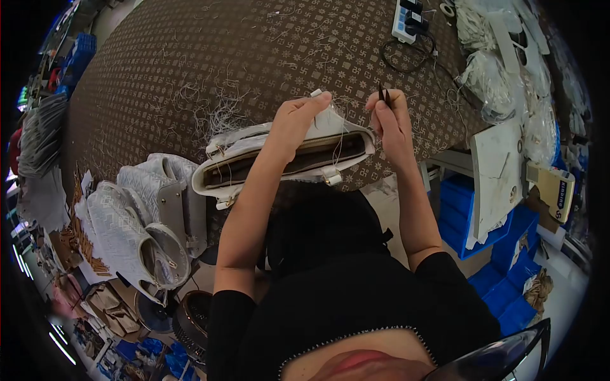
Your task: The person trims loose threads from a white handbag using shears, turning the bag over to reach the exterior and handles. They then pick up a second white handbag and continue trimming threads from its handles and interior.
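A white handbag [206, 180] lies at the table edge with its top open, showing a dark lining and a zip along the rim. My left hand [297, 122] reaches across it, thumb and fingers closed on a white strap [316, 93] of the bag. Loose white thread hangs down from there over the opening. Raised to the right of the bag, my right hand [394, 124] is closed around small dark thread snips [383, 95], whose pointed tips stick up past the fingers. The handles of the snips are hidden in the palm.
Patterned brown cloth [273, 57] covers the table, with a heap of thread scraps [216, 108] behind the bag. More white handbags [121, 222] stand at left. A power strip [405, 22] and plastic-wrapped parts [489, 82] lie at right, above blue crates [457, 209].
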The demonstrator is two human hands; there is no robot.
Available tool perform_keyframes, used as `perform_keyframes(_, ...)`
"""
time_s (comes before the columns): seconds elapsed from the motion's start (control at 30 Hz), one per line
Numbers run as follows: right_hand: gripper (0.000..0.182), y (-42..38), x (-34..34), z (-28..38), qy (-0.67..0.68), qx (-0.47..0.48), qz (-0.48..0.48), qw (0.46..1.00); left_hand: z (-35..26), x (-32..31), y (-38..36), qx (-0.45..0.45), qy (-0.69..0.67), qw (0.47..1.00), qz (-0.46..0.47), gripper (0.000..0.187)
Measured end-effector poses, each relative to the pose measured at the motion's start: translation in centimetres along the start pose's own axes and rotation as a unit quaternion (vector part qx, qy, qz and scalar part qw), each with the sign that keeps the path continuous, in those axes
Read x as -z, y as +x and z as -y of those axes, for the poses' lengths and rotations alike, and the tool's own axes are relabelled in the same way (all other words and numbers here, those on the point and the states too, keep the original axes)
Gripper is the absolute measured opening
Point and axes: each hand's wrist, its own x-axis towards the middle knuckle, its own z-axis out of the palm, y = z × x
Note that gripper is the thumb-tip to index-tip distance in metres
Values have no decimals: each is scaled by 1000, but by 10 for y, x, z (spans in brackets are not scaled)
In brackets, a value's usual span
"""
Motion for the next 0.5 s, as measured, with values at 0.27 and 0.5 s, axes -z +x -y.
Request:
perform_keyframes(0.27, 16, 2, 22, 13, -108, -58, 174, 977, 12, 9, 6, 30, 26, 998, 39, 40)
perform_keyframes(0.5, 12, -4, 16, 5, -92, -100, 185, 973, 11, 5, -6, 52, -1, 998, 46, 43)
